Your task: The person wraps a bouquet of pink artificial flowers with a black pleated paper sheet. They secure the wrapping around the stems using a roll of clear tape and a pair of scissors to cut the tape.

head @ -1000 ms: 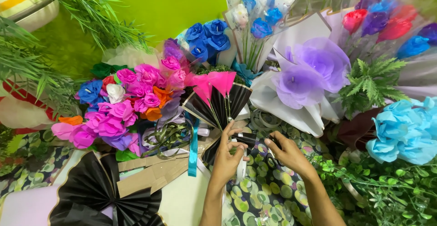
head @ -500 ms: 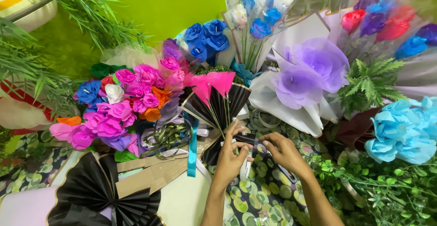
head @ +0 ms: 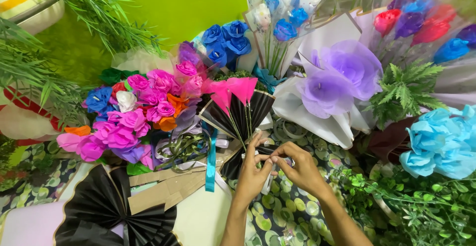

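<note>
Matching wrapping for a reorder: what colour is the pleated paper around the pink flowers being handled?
Black pleated paper with a thin gold edge, seen in the head view.

The pleated-wrap bouquet (head: 238,112) lies at centre, its base between the left hand (head: 252,172) and right hand (head: 300,169). A mixed rose bunch (head: 141,114) lies to its left, a large tissue flower (head: 329,85) to its right. A folded paper fan (head: 111,211) lies nearer, lower left.

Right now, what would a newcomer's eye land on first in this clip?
Probably the two hands at bottom centre: the left hand and right hand meet at the stems of a small black pleated bouquet with pink flowers. Left of it lies a dense pink and blue bouquet; to the right, big lilac flowers in white wrap and pale blue paper flowers.
</note>
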